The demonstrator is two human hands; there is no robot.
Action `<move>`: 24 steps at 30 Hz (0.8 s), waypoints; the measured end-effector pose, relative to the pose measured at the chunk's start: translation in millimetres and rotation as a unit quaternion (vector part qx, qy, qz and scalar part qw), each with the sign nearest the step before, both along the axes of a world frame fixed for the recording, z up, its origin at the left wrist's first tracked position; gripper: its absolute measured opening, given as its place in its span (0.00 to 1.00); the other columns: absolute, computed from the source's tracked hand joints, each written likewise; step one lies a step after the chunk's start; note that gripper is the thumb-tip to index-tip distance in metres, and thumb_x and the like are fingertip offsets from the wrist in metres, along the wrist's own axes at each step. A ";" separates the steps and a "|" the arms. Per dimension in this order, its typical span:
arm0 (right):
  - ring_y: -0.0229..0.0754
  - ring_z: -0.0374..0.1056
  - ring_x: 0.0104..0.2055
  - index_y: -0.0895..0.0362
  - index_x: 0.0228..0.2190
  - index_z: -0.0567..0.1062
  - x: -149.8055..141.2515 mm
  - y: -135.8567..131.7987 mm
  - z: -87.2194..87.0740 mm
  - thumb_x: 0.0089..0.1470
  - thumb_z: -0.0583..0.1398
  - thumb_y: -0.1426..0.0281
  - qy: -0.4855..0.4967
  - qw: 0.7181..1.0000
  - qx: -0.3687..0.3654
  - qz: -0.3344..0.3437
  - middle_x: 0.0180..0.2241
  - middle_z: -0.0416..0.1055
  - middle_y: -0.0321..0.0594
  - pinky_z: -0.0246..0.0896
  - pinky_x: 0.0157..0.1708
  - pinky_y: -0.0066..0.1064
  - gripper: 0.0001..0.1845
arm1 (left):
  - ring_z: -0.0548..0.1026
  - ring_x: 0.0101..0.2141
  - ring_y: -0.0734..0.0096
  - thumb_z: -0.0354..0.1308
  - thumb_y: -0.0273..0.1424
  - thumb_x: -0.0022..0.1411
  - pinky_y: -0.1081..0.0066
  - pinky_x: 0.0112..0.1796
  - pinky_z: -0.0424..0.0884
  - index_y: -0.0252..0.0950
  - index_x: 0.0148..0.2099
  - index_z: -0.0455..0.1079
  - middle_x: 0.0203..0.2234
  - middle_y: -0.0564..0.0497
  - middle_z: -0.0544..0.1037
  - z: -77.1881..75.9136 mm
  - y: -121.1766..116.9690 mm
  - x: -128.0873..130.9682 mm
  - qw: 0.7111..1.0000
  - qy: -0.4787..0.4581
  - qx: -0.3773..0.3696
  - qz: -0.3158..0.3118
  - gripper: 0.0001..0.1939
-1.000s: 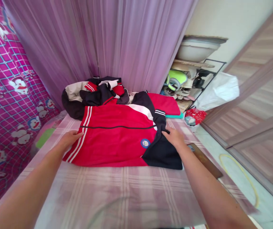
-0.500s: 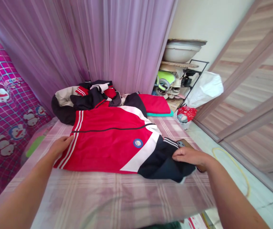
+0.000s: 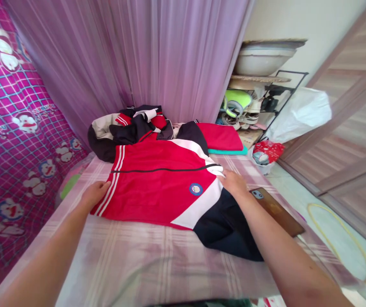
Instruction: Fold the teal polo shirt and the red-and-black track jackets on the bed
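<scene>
A red, white and black zip jacket (image 3: 151,187) lies flat on the plaid bedsheet, its zip running across from left to right and a round blue badge on its chest. At the striped hem, my left hand (image 3: 96,194) is closed on the jacket's edge. My right hand (image 3: 232,181) pinches the white collar at the other end. The black sleeve on the near side spreads toward me, partly hidden beneath my right forearm.
Crumpled dark clothes (image 3: 132,128) lie behind the jacket, beside a folded red garment (image 3: 219,136). A phone in a brown case (image 3: 277,211) rests at the right. Beyond the bed stand a shoe rack (image 3: 266,111) and a white bag (image 3: 301,113). Purple curtains (image 3: 144,55) hang behind.
My right hand has moved from the black sleeve to the collar. The sleeve now reaches farther toward me, and more of the phone shows. My left hand stays at the hem.
</scene>
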State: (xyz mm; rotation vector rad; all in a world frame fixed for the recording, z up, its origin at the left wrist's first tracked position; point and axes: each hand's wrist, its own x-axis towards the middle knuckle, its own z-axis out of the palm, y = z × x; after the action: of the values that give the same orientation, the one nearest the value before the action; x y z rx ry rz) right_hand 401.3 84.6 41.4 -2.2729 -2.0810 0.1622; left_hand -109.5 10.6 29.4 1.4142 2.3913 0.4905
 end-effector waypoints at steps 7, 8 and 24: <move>0.56 0.72 0.50 0.56 0.54 0.73 14.6 -5.7 -10.4 0.62 0.53 0.61 0.009 0.998 0.019 -0.064 0.50 0.75 0.53 0.66 0.45 0.43 0.23 | 0.78 0.46 0.51 0.38 0.46 0.66 0.65 0.40 0.70 0.37 0.49 0.74 0.44 0.39 0.81 -8.0 -5.5 12.2 0.989 0.143 -0.045 -0.007 0.28; 0.57 0.71 0.51 0.58 0.55 0.72 11.3 -6.7 -7.5 0.62 0.53 0.63 0.002 0.998 0.028 -0.057 0.50 0.74 0.55 0.66 0.46 0.44 0.24 | 0.78 0.46 0.52 0.37 0.46 0.67 0.65 0.40 0.70 0.36 0.50 0.74 0.44 0.39 0.81 -7.5 -6.2 13.4 0.988 0.150 -0.047 -0.009 0.28; 0.49 0.72 0.51 0.53 0.45 0.80 -36.4 -15.6 -11.0 0.65 0.51 0.61 -0.024 0.978 0.024 0.207 0.48 0.78 0.46 0.63 0.47 0.36 0.20 | 0.78 0.45 0.44 0.36 0.47 0.66 0.56 0.43 0.71 0.35 0.50 0.74 0.44 0.35 0.81 -0.8 -17.4 -10.2 0.976 0.180 -0.118 -0.034 0.30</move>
State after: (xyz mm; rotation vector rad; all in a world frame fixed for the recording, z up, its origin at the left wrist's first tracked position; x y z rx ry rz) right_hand 364.8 69.0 30.4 -1.8053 -2.5253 0.0728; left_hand -119.8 -6.7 28.6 1.5758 2.5552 -0.0770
